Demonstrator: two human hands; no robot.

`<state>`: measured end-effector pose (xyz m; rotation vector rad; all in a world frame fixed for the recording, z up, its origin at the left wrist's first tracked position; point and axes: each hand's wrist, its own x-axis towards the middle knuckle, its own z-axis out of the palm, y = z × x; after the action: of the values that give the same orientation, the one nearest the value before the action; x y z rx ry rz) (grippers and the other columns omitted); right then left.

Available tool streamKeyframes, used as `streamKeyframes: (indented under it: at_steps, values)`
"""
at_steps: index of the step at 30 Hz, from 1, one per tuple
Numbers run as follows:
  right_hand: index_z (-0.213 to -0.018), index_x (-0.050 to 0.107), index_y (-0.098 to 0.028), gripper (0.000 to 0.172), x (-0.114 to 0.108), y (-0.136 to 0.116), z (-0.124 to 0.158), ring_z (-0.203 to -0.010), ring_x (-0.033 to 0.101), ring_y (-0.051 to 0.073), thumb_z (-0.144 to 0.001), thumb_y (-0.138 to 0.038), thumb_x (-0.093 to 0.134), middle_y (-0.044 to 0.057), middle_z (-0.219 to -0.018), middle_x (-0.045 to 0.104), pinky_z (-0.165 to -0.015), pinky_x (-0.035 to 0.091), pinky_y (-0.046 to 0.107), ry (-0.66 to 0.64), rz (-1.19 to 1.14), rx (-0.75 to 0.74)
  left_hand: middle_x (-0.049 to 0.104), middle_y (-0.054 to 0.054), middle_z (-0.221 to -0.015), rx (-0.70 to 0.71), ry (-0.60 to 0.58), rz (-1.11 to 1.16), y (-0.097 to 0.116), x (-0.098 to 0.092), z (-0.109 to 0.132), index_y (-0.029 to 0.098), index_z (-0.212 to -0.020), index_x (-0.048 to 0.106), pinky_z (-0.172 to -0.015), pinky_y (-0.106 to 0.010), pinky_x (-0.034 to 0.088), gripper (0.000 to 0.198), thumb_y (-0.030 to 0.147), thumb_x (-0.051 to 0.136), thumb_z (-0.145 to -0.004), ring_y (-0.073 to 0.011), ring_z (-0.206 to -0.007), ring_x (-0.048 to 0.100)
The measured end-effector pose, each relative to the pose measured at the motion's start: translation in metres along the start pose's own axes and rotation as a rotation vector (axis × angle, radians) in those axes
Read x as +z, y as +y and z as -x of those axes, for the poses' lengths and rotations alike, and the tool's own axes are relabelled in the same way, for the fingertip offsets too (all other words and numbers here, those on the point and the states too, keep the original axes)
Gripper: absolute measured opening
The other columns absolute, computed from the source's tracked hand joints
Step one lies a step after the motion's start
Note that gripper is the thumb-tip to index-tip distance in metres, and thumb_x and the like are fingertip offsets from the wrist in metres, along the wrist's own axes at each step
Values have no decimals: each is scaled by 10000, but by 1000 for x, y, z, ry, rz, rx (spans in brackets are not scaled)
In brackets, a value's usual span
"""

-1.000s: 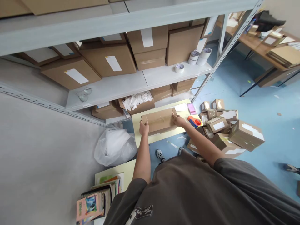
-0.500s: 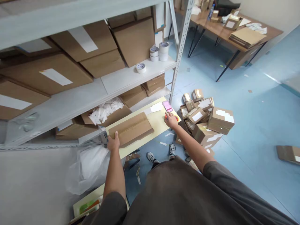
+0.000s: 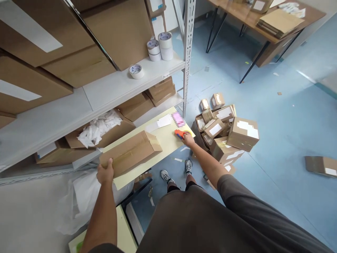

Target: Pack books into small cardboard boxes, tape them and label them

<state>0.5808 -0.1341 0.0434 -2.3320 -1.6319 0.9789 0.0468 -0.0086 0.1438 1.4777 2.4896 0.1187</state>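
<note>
A long brown cardboard box [image 3: 131, 153] lies at a slant on the pale yellow tabletop [image 3: 168, 140]. My left hand [image 3: 105, 171] grips its left end, thumb on top and fingers mostly hidden behind the cardboard. At the table's right end, my right hand [image 3: 188, 139] is closed around an orange tape dispenser [image 3: 180, 134] with blue on its side. Part of a yellow ring shows behind that hand. Just beyond, a pink item [image 3: 178, 119], blurred out, rests near white paper slips [image 3: 164, 121].
Metal shelving [image 3: 110, 95] borders the far side, carrying large cartons and white tape rolls [image 3: 136, 71]. Crumpled white paper [image 3: 100, 128] fills a lower carton. Small taped boxes [image 3: 243, 135] are piled on the floor at right. A wooden table [image 3: 237, 14] stands farther back.
My right hand has closed on the tape dispenser, which now points left from it. With my left hand on it, the box has turned and its right end looks more folded in. The view has shifted.
</note>
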Motion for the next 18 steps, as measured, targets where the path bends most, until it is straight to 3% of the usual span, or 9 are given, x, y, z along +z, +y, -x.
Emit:
streamKeyframes:
  at_steps: [5,9,14,18]
  values:
    - [-1415,631,-106,471,21,-6,-23,-1250,686,348,-998,-325,643,223,-1357,720,-1071,492,401,-146,9,209,672,-273,-1463,-23,0,-2,0,1,-1,74,-1499,589,-1131,-605,507,923,790,489,-926,-492,-1344,638]
    - [-1380,618,-94,411,26,-9,-24,-1201,719,350,-1040,-311,540,235,-1272,747,-1046,507,438,-80,-16,259,717,-243,-1405,-20,-4,-5,5,-3,3,117,-1457,619,-1098,-582,533,830,759,498,-945,-467,-1292,675]
    - [-1412,547,-108,495,11,-31,-6,-1090,734,371,-1055,-429,428,232,-1234,740,-923,559,476,28,-116,156,721,-257,-1391,-24,-30,16,13,-7,14,105,-1503,584,-1069,-533,547,795,708,512,-991,-441,-1281,694]
    - [-1356,577,-190,553,-12,-86,17,-954,713,354,-1004,-605,479,152,-1087,759,-827,563,451,156,-378,-39,707,-277,-1405,-13,-74,59,14,-8,21,81,-1548,543,-1058,-489,540,781,665,501,-1030,-428,-1297,689]
